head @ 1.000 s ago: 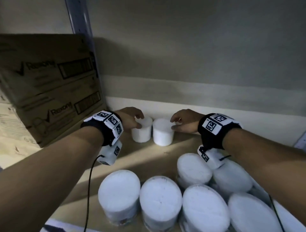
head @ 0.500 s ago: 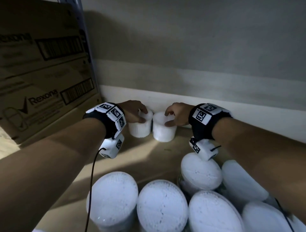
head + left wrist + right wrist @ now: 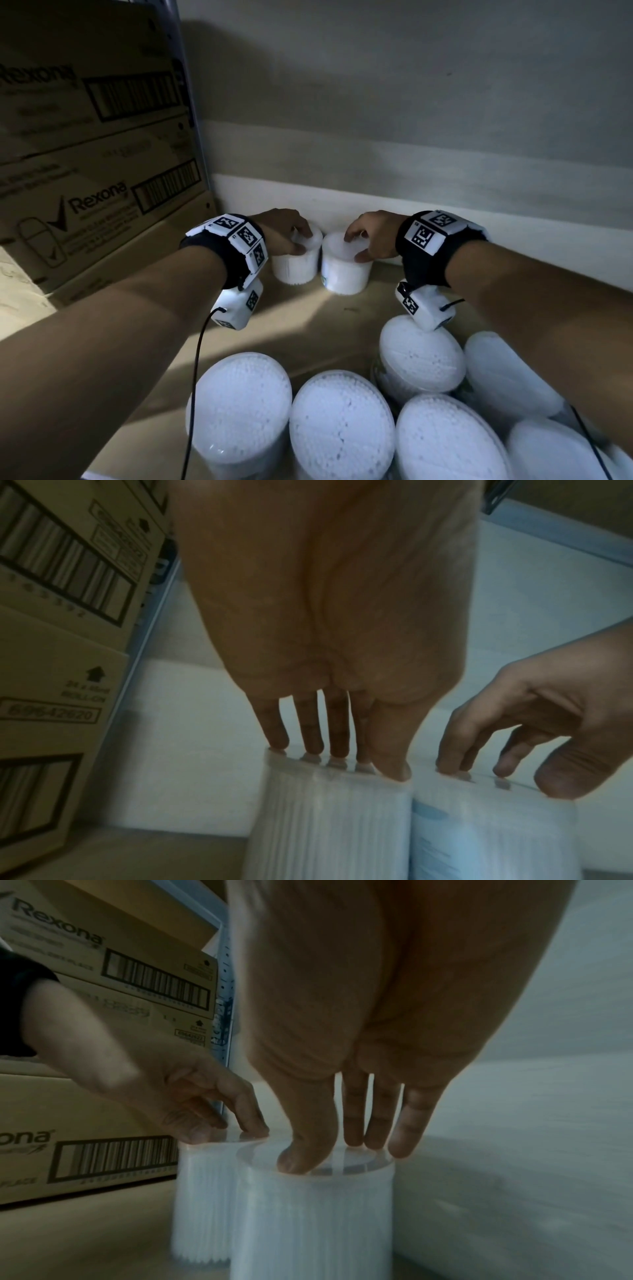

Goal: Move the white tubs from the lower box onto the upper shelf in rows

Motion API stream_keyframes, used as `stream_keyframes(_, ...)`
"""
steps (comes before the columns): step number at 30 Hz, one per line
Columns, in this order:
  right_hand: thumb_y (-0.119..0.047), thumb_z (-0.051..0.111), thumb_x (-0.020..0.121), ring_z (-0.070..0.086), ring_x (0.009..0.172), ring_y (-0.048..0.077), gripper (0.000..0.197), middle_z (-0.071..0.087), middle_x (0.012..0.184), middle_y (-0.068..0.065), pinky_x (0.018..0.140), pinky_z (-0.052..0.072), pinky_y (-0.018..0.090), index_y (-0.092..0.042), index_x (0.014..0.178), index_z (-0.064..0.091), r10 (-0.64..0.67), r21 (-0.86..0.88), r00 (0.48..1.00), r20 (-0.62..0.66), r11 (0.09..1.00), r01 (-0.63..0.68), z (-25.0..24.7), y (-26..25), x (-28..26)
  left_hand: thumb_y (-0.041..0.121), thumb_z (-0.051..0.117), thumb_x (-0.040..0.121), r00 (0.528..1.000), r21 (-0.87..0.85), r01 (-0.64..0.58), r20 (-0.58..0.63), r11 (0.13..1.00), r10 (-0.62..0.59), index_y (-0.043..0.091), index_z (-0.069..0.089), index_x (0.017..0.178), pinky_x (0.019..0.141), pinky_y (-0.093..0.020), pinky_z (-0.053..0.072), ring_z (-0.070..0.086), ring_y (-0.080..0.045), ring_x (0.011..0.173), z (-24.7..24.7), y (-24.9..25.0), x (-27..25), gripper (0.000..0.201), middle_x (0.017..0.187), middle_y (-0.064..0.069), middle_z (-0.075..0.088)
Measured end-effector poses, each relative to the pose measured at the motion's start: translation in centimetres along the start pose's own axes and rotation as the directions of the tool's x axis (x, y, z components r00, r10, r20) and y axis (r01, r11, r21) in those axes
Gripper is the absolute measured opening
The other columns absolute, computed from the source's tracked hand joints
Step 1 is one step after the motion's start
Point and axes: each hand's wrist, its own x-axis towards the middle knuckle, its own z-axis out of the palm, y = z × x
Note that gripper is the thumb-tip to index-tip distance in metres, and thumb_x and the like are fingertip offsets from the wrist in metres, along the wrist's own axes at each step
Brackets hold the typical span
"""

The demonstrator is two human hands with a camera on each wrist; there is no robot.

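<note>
Two white tubs stand side by side at the back of the brown shelf board (image 3: pixel 308 329). My left hand (image 3: pixel 291 236) holds the left tub (image 3: pixel 294 270) from above, fingertips at the far side of its clear lid and thumb at the near rim. My right hand (image 3: pixel 370 236) holds the right tub (image 3: pixel 346 274) the same way. In the left wrist view my left hand (image 3: pixel 349 761) tops the left tub (image 3: pixel 329 826). In the right wrist view my right hand (image 3: pixel 337 1150) tops the right tub (image 3: pixel 311 1226).
Several more white tubs (image 3: pixel 239 411) crowd the near and right part of the shelf. Stacked Rexona cartons (image 3: pixel 85 171) fill the left side beside a metal upright (image 3: pixel 191 102). A pale wall (image 3: pixel 445 222) runs just behind the two held tubs.
The head view has drawn nearer. Both hands have stayed on their tubs at the back, and the small gap between the two tubs has closed.
</note>
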Motion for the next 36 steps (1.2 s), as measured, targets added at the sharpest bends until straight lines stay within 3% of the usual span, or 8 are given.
stream_keyframes(7,-0.014,0.063,0.086,0.049,0.126,0.021,0.050,0.047,0.141,0.001,0.096,0.039,0.023,-0.021,0.135,0.052,-0.014,-0.022,1.000,-0.006,1.000,0.014,-0.4,0.0,0.0,0.031,0.065,0.086,1.000,0.003,-0.025,-0.008,1.000,0.025,0.022,0.054,0.130,0.100,-0.025,0.035,0.048,-0.020,0.124,0.2,-0.2,0.2,0.046,0.136,-0.001,0.050)
stream_keyframes(10,-0.030,0.064,0.087,0.051,0.122,0.022,0.047,0.051,0.136,0.004,0.096,0.041,0.025,-0.017,0.131,0.054,0.036,0.012,0.996,-0.086,0.999,-0.035,-0.3,-0.1,0.4,0.031,0.065,0.086,0.999,0.008,-0.031,-0.018,1.000,0.031,0.022,0.055,0.129,0.098,-0.024,0.035,0.049,-0.020,0.123,0.2,-0.1,0.2,0.045,0.135,0.000,0.051)
stream_keyframes(12,-0.040,0.063,0.087,0.051,0.123,0.023,0.054,0.051,0.136,0.005,0.098,0.041,0.028,-0.014,0.133,0.052,0.073,0.007,0.996,-0.052,0.997,-0.073,-0.2,-0.2,0.5,0.030,0.064,0.087,0.999,0.009,-0.034,-0.020,0.999,0.035,0.022,0.055,0.129,0.097,-0.023,0.035,0.049,-0.020,0.123,0.2,-0.1,0.2,0.044,0.135,-0.001,0.051)
stream_keyframes(17,-0.041,0.066,0.084,0.049,0.125,0.024,0.063,0.049,0.139,0.006,0.101,0.040,0.031,-0.012,0.136,0.047,0.105,-0.007,0.995,-0.003,0.994,-0.105,0.0,-0.2,0.5,0.029,0.063,0.088,0.999,0.005,-0.039,-0.020,0.999,0.039,0.022,0.053,0.131,0.100,-0.024,0.033,0.045,-0.019,0.127,0.2,0.2,0.1,0.044,0.137,0.000,0.049)
stream_keyframes(26,-0.017,0.069,0.083,0.049,0.126,0.023,0.055,0.048,0.140,0.002,0.102,0.042,0.029,-0.021,0.135,0.050,0.052,-0.047,0.998,0.043,0.998,-0.050,-0.4,-0.2,0.4,0.026,0.062,0.088,0.999,0.012,-0.042,-0.026,0.999,0.042,0.022,0.053,0.131,0.104,-0.026,0.035,0.046,-0.020,0.127,0.1,0.6,-0.3,0.044,0.138,0.000,0.049)
stream_keyframes(29,-0.008,0.061,0.083,0.052,0.123,0.024,0.051,0.050,0.137,0.004,0.093,0.043,0.023,-0.021,0.132,0.053,0.044,-0.040,0.999,-0.003,0.998,-0.044,-0.6,-0.5,0.5,0.024,0.062,0.088,0.999,-0.006,-0.042,-0.020,0.999,0.042,0.022,0.054,0.131,0.105,-0.027,0.034,0.045,-0.020,0.128,0.0,0.6,-0.4,0.043,0.138,0.000,0.049)
stream_keyframes(31,-0.020,0.063,0.084,0.053,0.121,0.024,0.046,0.053,0.135,0.005,0.092,0.042,0.023,-0.017,0.130,0.054,0.060,-0.024,0.997,-0.049,0.998,-0.061,-0.5,-0.7,0.8,0.024,0.062,0.088,0.999,-0.011,-0.040,-0.020,0.999,0.040,0.022,0.054,0.131,0.105,-0.027,0.034,0.045,-0.020,0.128,0.0,0.7,-0.5,0.043,0.138,0.000,0.049)
stream_keyframes(36,-0.050,0.064,0.082,0.052,0.121,0.027,0.063,0.051,0.136,0.008,0.102,0.043,0.036,-0.013,0.130,0.049,0.127,-0.046,0.992,-0.017,0.991,-0.128,0.4,-0.7,1.4,0.024,0.061,0.089,0.999,-0.009,-0.036,-0.015,0.999,0.036,0.023,0.052,0.132,0.102,-0.025,0.035,0.045,-0.020,0.128,-0.1,1.0,-0.7,0.044,0.139,0.000,0.048)
